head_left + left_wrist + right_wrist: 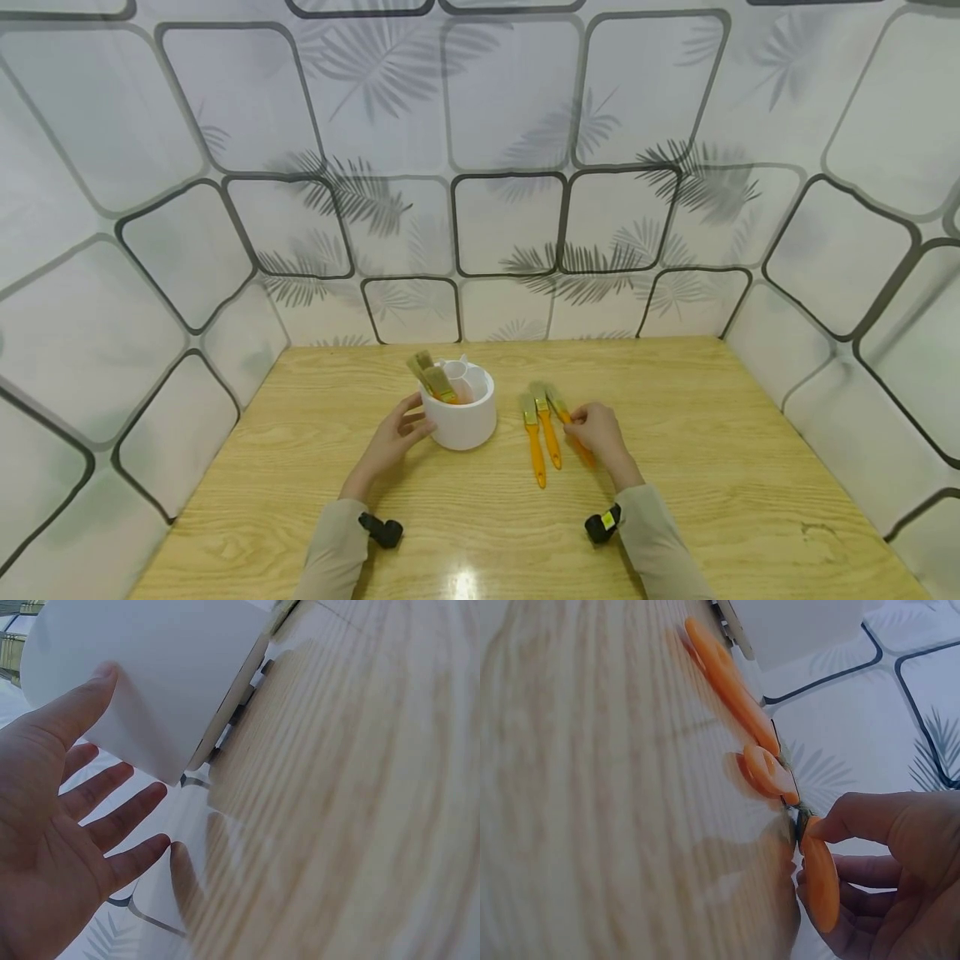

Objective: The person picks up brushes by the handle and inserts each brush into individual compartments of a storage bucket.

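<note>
A white round container (467,427) stands upright on the wooden table, with several paintbrushes (440,385) leaning out of its left side. My left hand (397,437) is at the container's left; in the left wrist view its thumb (94,694) lies against the white wall and the other fingers are spread, fairly straight. To the right lie two orange-handled paintbrushes, one (534,446) left of the other (551,433), bristles pointing away. Beside them my right hand (600,429) pinches a third paintbrush (821,877) by its orange handle, between thumb and fingers.
Inside the container, a white inner piece (455,371) shows beside the bristles. The wooden table (480,517) meets a patterned wall covering (510,308) at the back and both sides. Dark wrist cameras (386,532) sit at both sleeves.
</note>
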Motion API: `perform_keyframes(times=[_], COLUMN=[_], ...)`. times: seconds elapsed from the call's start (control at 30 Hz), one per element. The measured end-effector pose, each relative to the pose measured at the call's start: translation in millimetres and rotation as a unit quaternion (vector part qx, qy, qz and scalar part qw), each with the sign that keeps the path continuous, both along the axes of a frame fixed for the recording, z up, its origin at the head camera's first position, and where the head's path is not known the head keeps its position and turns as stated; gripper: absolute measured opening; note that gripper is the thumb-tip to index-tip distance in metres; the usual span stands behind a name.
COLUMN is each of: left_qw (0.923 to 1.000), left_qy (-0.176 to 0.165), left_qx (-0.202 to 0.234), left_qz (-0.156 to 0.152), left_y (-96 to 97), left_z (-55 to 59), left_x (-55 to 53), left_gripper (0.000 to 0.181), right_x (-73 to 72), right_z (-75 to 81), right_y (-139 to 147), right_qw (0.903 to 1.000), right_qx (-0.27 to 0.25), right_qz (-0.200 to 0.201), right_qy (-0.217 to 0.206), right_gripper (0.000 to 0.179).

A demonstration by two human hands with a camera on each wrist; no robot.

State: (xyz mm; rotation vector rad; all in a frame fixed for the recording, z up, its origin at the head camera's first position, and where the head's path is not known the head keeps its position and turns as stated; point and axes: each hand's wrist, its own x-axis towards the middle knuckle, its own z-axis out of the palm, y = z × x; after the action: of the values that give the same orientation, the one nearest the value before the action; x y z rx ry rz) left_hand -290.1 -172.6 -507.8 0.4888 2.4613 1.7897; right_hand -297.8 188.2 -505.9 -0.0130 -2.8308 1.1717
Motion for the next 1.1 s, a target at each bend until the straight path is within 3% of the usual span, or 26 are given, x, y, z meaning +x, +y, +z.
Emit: perform_keyframes(times=[0.2, 0.53, 0.77, 1.1], left_qw=[0.9999, 0.9998, 0.9999, 0.9998], left_qy=[0.011, 0.021, -0.01, -0.007], left_qx=[-0.005, -0.005, -0.004, -0.011], left_qz=[0.007, 0.004, -0.007, -0.014], left_y=[-1.4, -1.1, 4.3, 3.1], left_z=[-8.0, -7.6, 19.7, 20.2], left_x=[-3.9, -3.1, 10.0, 10.7], left_gripper=[0.064, 0.062, 0.063, 0.063], right_x=[0.2, -0.6, -1.6, -1.8], right_z=[0.3, 1.1, 1.2, 2.0], right_y=[1, 2, 2, 2], right_qw=[0.9998, 0.999, 0.9986, 0.9983], right_qx=[-0.004, -0.01, -0.021, -0.038], right_qz=[-0.002, -0.01, -0.011, -0.011], right_qy=[-0.02, -0.043, -0.048, -0.042], right_gripper=[0.021, 0.018, 0.02, 0.021])
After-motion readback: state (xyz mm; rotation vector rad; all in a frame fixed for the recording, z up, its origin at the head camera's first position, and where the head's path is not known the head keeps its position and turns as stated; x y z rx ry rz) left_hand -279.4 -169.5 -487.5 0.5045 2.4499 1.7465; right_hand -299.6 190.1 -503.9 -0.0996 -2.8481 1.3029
